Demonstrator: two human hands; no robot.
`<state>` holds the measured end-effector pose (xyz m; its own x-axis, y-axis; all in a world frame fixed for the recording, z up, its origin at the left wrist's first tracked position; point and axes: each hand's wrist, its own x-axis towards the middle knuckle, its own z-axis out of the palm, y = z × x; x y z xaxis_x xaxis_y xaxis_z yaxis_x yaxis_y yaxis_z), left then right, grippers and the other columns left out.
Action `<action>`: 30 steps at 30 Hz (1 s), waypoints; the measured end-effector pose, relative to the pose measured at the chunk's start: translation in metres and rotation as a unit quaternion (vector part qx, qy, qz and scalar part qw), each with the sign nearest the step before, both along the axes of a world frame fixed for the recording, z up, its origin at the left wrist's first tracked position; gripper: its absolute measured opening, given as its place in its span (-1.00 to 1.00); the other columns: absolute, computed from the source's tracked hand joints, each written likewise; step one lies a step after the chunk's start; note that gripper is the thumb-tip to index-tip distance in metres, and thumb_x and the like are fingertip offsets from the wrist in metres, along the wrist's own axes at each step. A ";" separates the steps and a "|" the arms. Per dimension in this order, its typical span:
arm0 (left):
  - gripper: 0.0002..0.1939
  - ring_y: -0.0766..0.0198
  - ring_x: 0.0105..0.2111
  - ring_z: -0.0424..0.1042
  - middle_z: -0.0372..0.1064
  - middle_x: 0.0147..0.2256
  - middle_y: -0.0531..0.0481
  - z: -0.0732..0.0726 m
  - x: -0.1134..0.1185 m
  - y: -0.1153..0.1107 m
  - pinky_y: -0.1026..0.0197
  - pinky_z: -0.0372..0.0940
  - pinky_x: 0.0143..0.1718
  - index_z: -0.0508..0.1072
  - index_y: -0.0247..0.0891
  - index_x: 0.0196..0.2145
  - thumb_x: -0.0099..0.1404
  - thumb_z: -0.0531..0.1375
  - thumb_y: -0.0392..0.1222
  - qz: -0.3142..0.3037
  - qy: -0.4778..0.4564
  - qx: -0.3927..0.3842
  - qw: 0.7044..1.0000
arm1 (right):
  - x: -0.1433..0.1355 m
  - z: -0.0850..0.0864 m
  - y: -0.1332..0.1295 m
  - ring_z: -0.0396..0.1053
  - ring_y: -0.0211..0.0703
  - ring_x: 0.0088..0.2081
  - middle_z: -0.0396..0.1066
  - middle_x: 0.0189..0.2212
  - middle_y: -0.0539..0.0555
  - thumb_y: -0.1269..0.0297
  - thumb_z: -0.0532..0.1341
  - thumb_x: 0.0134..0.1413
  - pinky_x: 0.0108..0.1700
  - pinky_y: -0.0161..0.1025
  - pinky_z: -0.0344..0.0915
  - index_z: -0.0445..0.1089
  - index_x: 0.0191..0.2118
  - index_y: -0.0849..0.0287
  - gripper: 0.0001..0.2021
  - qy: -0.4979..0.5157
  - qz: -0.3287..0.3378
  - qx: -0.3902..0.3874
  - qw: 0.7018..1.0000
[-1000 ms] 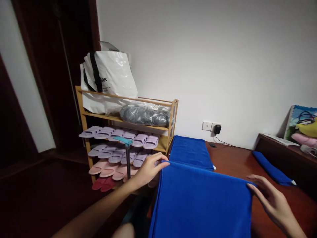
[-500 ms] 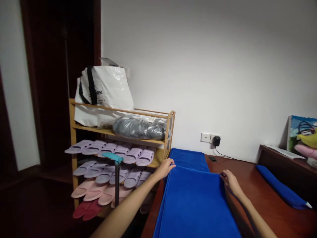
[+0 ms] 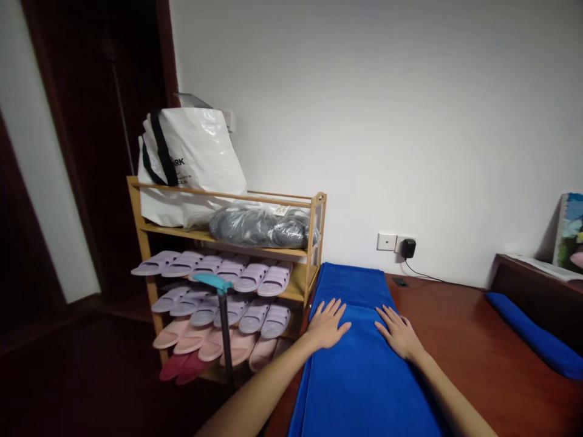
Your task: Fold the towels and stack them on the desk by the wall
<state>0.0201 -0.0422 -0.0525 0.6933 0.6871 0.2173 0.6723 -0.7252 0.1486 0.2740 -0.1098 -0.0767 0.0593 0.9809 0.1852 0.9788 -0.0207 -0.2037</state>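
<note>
A long blue cloth (image 3: 359, 388) lies in layers along the left part of the reddish-brown table (image 3: 460, 328), and its far end reaches toward the wall. A fold edge crosses it near my fingertips. My left hand (image 3: 327, 325) rests flat on the cloth's left side with fingers spread. On the right side, my right hand (image 3: 399, 334) also lies flat on the cloth, fingers apart. Neither hand grips anything. Both forearms come in from the bottom of the view.
Left of the table stands a wooden rack (image 3: 314, 230) with rows of slippers (image 3: 276, 279), a white bag (image 3: 200, 152) and a plastic-wrapped bundle (image 3: 264, 227). A turquoise-topped pole (image 3: 224, 328) stands before it. A rolled blue cloth (image 3: 537, 334) and a black plug (image 3: 408, 248) are at right.
Both hands have let go of the pinched corners of the cloth's folded edge and now lie flat on it, closer together. The view has shifted slightly.
</note>
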 end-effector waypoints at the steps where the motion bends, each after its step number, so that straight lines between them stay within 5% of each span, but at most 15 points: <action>1: -0.34 0.05 0.29 -0.20 -0.14 0.30 -0.12 0.000 -0.001 0.000 -0.14 -0.28 0.23 0.01 -0.24 0.29 0.40 -0.22 0.19 0.001 0.000 -0.002 1.000 | 0.001 0.001 -0.001 -0.22 -0.12 0.31 -0.13 0.29 -0.01 -0.23 -0.26 0.17 0.27 0.02 -0.18 -0.06 0.29 -0.07 -0.34 -0.003 -0.001 -0.004 1.000; 9: -0.36 0.02 0.29 -0.19 -0.13 0.30 -0.13 0.009 -0.013 -0.040 -0.17 -0.26 0.22 0.01 -0.23 0.29 0.40 -0.21 0.17 -0.005 0.010 -0.004 1.000 | -0.013 0.009 -0.041 -0.23 -0.12 0.31 -0.15 0.30 -0.02 -0.23 -0.27 0.17 0.27 0.04 -0.16 -0.09 0.30 -0.06 -0.34 -0.013 -0.003 -0.010 1.000; 15: -0.36 -0.04 0.28 -0.16 -0.10 0.29 -0.15 0.020 -0.047 -0.114 -0.21 -0.22 0.22 0.01 -0.20 0.29 0.38 -0.12 0.17 -0.031 0.007 -0.024 0.999 | -0.039 0.006 -0.121 -0.27 -0.10 0.32 -0.23 0.30 -0.09 -0.22 -0.23 0.17 0.29 0.06 -0.17 -0.14 0.30 -0.11 -0.36 0.001 -0.005 -0.009 1.000; 21: -0.46 -0.02 0.23 0.01 -0.01 0.26 -0.02 0.028 -0.092 -0.180 -0.15 -0.08 0.20 0.05 0.07 0.26 0.37 -0.01 0.13 -0.078 -0.036 -0.064 0.994 | -0.057 0.004 -0.205 -0.20 0.05 0.30 -0.20 0.29 -0.10 -0.20 -0.07 0.12 0.25 0.20 -0.12 -0.15 0.28 -0.20 -0.37 0.053 0.032 -0.049 0.997; 25: -0.63 0.04 0.05 0.25 0.31 0.04 -0.06 0.032 -0.106 -0.182 -0.06 0.05 0.12 0.29 -0.03 0.12 0.38 0.07 -0.09 -0.047 -0.065 -0.034 0.996 | -0.038 0.004 -0.229 -0.07 0.03 0.27 -0.06 0.27 -0.04 -0.11 0.02 0.13 0.25 0.13 -0.06 -0.04 0.27 -0.21 -0.41 0.110 0.061 -0.029 0.992; 30: -0.75 0.12 -0.13 0.29 0.33 -0.18 -0.01 0.037 -0.111 -0.154 0.09 0.16 -0.05 0.39 -0.15 -0.11 0.24 0.22 -0.16 -0.018 -0.079 -0.095 0.992 | 0.004 0.007 -0.224 0.18 0.00 0.10 0.27 0.06 0.10 -0.11 0.09 0.07 0.18 0.03 0.06 0.25 0.08 -0.03 -0.51 0.182 -0.007 -0.012 0.983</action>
